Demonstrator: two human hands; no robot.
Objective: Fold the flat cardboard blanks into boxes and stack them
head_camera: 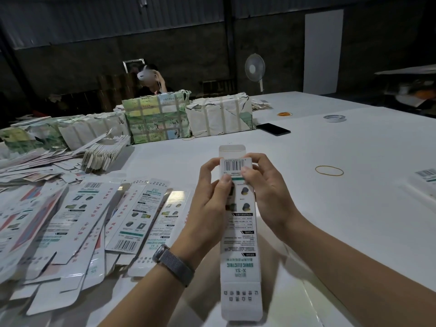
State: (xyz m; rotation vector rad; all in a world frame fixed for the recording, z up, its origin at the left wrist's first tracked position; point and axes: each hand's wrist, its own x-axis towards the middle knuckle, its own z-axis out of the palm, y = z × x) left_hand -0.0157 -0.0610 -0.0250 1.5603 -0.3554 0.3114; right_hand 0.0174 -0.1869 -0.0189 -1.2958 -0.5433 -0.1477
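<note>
Both thumbs press on the printed face of a long, narrow cardboard box [239, 234] just below its barcode, while the curled fingers of the left hand [208, 199] and right hand [265, 187] wrap round its edges, holding it up above the white table [354, 208]. The box is white with green lettering, small product pictures and a plain flap standing open at the far end; its near flap carries a row of characters. To the left, flat blanks [77, 223] of the same print lie fanned in a loose pile. A rubber band [329, 171] lies to the right, a dark phone [273, 129] and tape roll [334, 118] further off. Taped paper bundles [188, 114] stand at the far edge, a fan [254, 68] behind them in the dim room.
</note>
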